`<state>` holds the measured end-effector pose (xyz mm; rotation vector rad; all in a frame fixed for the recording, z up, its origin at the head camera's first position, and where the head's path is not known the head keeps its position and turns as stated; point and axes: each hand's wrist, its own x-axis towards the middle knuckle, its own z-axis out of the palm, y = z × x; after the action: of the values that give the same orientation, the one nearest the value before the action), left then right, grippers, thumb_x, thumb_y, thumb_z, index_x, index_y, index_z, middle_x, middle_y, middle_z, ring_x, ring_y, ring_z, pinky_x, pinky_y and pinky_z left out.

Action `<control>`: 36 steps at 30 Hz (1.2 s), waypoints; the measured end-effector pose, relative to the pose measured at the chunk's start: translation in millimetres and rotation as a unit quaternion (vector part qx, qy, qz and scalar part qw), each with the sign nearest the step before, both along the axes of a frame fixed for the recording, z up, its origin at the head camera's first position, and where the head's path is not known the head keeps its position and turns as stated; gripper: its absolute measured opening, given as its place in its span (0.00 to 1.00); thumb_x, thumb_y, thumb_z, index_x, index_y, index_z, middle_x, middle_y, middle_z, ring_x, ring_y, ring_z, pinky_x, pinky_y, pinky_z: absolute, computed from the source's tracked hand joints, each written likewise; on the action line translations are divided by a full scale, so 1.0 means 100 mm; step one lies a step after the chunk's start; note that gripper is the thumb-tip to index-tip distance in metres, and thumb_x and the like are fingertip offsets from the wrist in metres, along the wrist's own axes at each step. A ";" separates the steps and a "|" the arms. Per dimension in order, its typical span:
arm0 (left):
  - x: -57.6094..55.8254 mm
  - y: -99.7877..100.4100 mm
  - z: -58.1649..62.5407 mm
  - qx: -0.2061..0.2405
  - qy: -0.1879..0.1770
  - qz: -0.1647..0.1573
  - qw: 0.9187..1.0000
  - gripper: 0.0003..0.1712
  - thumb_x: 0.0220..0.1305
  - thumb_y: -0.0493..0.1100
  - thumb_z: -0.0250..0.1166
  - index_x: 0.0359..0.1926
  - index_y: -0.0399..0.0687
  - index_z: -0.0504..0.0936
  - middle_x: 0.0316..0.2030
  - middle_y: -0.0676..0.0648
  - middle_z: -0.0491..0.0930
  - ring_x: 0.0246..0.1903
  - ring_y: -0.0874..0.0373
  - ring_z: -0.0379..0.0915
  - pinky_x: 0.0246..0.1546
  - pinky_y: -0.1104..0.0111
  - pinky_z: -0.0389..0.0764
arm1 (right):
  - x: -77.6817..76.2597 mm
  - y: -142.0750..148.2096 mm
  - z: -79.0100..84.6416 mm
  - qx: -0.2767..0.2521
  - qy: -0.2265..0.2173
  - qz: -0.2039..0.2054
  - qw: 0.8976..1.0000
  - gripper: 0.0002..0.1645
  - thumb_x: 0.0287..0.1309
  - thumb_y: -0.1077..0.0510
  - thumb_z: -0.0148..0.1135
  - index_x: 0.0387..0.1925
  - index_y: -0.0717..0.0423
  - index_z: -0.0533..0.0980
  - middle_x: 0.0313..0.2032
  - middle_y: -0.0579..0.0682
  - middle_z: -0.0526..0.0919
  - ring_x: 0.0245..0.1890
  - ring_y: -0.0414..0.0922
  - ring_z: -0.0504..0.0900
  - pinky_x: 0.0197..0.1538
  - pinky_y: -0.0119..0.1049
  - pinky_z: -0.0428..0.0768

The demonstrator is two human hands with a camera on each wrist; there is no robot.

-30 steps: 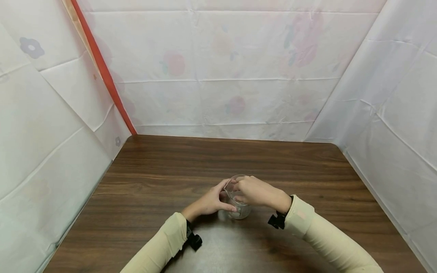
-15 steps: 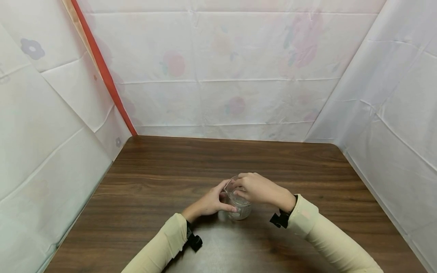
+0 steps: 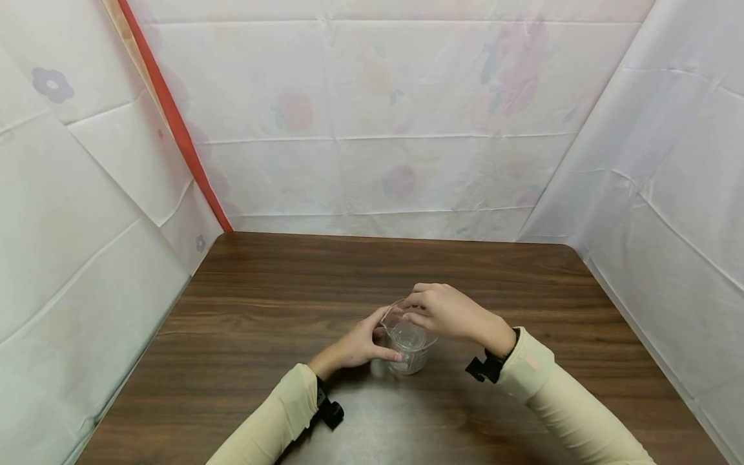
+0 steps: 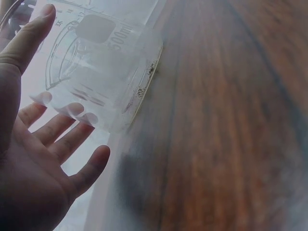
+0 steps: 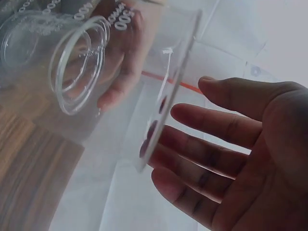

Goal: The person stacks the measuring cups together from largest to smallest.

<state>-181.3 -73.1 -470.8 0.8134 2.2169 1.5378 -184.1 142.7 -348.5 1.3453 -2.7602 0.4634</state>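
Observation:
A clear glass beaker (image 3: 411, 363) with white markings, including 500 ml in the left wrist view, stands upright on the table. My left hand (image 3: 356, 342) holds its side, with the thumb (image 4: 31, 36) across from the fingers. Inside the beaker lies a smaller clear cup-like vessel (image 5: 72, 86), its round rim showing through the wall. My right hand (image 3: 450, 313) is at the top on the right, fingers loosely bent and nothing between them. In the right wrist view its fingertips (image 5: 166, 137) overlap the beaker's rim while the thumb stands apart from it.
The dark wood-grain table (image 3: 261, 278) is enclosed by white patterned sheets (image 3: 372, 174) at the back and both sides. A red strip (image 3: 186, 142) runs down the back left corner. Black wrist cameras sit below both hands.
My right hand has come up and out of the beaker, moving right and away, so the vessel inside shows more. My left hand has stayed on the beaker.

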 end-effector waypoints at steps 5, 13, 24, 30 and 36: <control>-0.01 0.00 -0.02 0.011 0.004 0.001 1.000 0.49 0.54 0.47 0.75 0.72 0.51 0.58 0.68 0.45 0.65 0.68 0.48 0.63 0.65 0.48 0.68 | -0.01 0.06 0.04 -0.007 -0.004 -0.020 1.000 0.11 0.61 0.55 0.65 0.42 0.57 0.84 0.36 0.48 0.83 0.28 0.35 0.78 0.31 0.26 0.76; -0.03 0.01 -0.04 0.018 0.001 0.011 1.000 0.48 0.53 0.44 0.76 0.71 0.48 0.60 0.67 0.43 0.67 0.66 0.48 0.65 0.65 0.51 0.69 | -0.03 0.15 0.10 -0.012 -0.022 -0.053 0.998 0.12 0.63 0.54 0.64 0.43 0.56 0.83 0.37 0.47 0.82 0.29 0.35 0.77 0.32 0.26 0.76; -0.07 0.00 -0.06 0.013 0.015 0.023 1.000 0.49 0.53 0.43 0.75 0.71 0.41 0.59 0.65 0.41 0.70 0.66 0.47 0.66 0.62 0.49 0.72 | -0.06 0.28 0.17 -0.018 -0.024 -0.078 0.996 0.13 0.63 0.53 0.63 0.45 0.55 0.83 0.38 0.46 0.82 0.31 0.35 0.78 0.34 0.30 0.76; -0.08 -0.01 -0.06 0.003 0.023 0.029 0.999 0.47 0.53 0.44 0.75 0.70 0.44 0.61 0.65 0.42 0.71 0.66 0.47 0.66 0.61 0.50 0.73 | -0.09 0.36 0.16 -0.021 -0.022 -0.099 0.995 0.13 0.64 0.53 0.63 0.45 0.55 0.83 0.38 0.47 0.83 0.32 0.37 0.79 0.35 0.31 0.77; -0.03 0.00 0.09 0.010 0.016 0.034 0.999 0.46 0.53 0.39 0.74 0.70 0.41 0.61 0.65 0.39 0.70 0.67 0.43 0.64 0.61 0.45 0.72 | -0.14 0.42 0.12 -0.029 -0.014 -0.112 0.993 0.11 0.63 0.54 0.63 0.43 0.55 0.84 0.37 0.47 0.83 0.33 0.39 0.80 0.36 0.34 0.78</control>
<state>-183.9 -73.4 -461.8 0.7824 2.2774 1.5915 -198.5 185.1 -336.8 1.0092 -2.8481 0.5476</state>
